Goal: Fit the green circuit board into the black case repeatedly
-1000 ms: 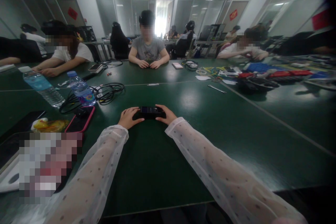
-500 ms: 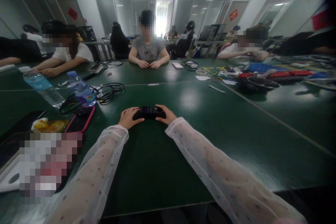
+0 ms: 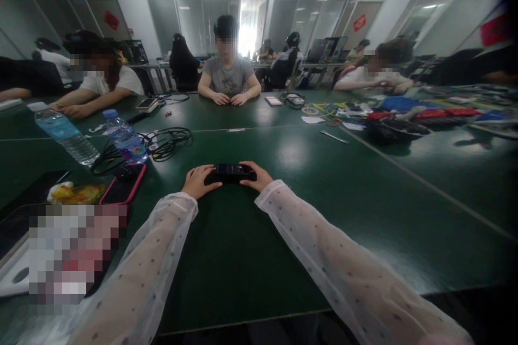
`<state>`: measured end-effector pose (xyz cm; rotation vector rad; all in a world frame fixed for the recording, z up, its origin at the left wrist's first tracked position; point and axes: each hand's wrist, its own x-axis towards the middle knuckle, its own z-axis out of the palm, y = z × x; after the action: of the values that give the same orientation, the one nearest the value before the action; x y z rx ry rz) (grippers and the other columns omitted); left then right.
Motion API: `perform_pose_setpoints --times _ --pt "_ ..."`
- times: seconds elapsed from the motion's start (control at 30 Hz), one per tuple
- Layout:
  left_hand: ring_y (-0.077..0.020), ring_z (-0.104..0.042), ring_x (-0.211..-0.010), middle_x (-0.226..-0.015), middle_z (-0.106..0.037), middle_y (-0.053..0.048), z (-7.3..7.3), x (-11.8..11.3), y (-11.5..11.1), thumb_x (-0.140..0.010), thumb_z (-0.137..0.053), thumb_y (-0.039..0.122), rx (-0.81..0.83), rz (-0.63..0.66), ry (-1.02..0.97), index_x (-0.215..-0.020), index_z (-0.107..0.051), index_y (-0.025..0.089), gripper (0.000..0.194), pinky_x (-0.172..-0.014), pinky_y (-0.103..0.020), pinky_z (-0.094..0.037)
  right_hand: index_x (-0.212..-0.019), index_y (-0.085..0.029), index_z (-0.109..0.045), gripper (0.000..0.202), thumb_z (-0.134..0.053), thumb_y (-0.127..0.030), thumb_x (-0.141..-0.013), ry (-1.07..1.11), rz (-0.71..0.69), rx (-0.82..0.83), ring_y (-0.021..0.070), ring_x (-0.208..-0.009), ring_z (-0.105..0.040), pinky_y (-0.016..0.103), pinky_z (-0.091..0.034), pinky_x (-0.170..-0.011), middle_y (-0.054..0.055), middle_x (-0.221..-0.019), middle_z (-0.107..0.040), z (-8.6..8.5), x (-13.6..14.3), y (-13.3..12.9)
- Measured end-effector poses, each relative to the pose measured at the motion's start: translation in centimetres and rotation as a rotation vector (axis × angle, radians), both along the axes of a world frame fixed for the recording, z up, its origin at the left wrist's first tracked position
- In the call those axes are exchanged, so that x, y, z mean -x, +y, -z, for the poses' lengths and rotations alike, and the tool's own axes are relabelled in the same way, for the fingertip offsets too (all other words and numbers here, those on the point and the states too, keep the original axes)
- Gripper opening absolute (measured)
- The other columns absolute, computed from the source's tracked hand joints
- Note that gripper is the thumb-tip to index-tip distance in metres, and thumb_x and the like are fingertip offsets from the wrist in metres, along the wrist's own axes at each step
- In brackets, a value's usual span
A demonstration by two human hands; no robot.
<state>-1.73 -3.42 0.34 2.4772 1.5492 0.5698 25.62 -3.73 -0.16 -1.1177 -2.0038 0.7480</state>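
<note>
A small black device with a dark screen (image 3: 229, 170) lies on the green table (image 3: 234, 259) in front of me. My left hand (image 3: 199, 181) is curled around its left end, thumb along the near side. At the other end my right hand (image 3: 257, 176) grips it the same way, fingers over the far edge. Parts of the device are covered by my fingers, and its exact kind is too dark to make out. Sheer white dotted sleeves cover both my forearms.
Two water bottles, one (image 3: 65, 132) and another (image 3: 125, 137), stand at the left near coiled black cables (image 3: 174, 143). A pink-edged phone (image 3: 123, 186) lies nearer. A pen-like silver rod (image 3: 334, 137) and piled cables and parts (image 3: 421, 116) lie right. A person (image 3: 229, 75) sits opposite.
</note>
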Motion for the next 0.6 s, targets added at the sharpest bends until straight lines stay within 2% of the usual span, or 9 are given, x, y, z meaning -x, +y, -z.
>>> perform_pose_setpoints --times 0.17,0.3,0.37,0.47,0.6 --pt "-0.0278 -0.042 -0.128 -0.137 -0.050 -0.005 0.1 0.0 0.0 -0.080 -0.058 0.061 -0.008 0.003 -0.008 -0.125 -0.052 0.028 0.057 -0.105 -0.049 -0.029 -0.119 -0.024 -0.050 0.059 -0.077 -0.031 -0.067 0.237 -0.005 0.069 0.0239 -0.108 -0.061 0.048 -0.046 -0.098 0.007 -0.117 -0.062 0.3 -0.1 0.4" --pt "-0.0287 -0.042 -0.128 -0.137 -0.050 -0.004 0.3 0.2 0.2 -0.080 -0.056 0.063 0.001 0.015 0.000 -0.125 -0.053 0.029 0.057 -0.106 -0.050 -0.029 -0.114 -0.023 -0.051 0.061 -0.079 -0.038 -0.062 0.456 0.023 0.132 0.0235 -0.108 -0.061 0.045 -0.045 -0.100 0.007 -0.114 -0.063 0.1 -0.3 0.9" --pt "-0.0288 -0.041 -0.128 -0.138 -0.049 -0.004 0.3 0.2 0.3 -0.081 -0.055 0.063 0.006 0.018 0.004 -0.126 -0.053 0.029 0.057 -0.106 -0.050 -0.028 -0.113 -0.021 -0.052 0.063 -0.079 -0.044 -0.061 0.520 0.111 0.131 0.0247 -0.107 -0.062 0.045 -0.045 -0.100 0.009 -0.112 -0.064 0.1 -0.8 1.4" --pt "-0.0289 -0.041 -0.129 -0.139 -0.048 -0.004 0.2 0.2 0.3 -0.082 -0.053 0.063 0.017 0.016 0.009 -0.126 -0.052 0.029 0.056 -0.106 -0.051 -0.028 -0.114 -0.019 -0.051 0.069 -0.078 -0.050 -0.059 0.531 0.325 0.064 0.0271 -0.104 -0.062 0.048 -0.045 -0.098 0.011 -0.110 -0.064 0.4 -2.0 2.0" --pt "-0.0300 -0.040 -0.129 -0.140 -0.047 -0.005 0.0 0.2 0.2 -0.082 -0.051 0.065 0.039 0.022 0.015 -0.127 -0.052 0.029 0.058 -0.106 -0.053 -0.027 -0.116 -0.020 -0.050 0.063 -0.076 -0.040 -0.062 0.320 0.477 -0.039 0.0270 -0.103 -0.062 0.049 -0.047 -0.094 0.009 -0.109 -0.063 1.2 -3.3 2.3"
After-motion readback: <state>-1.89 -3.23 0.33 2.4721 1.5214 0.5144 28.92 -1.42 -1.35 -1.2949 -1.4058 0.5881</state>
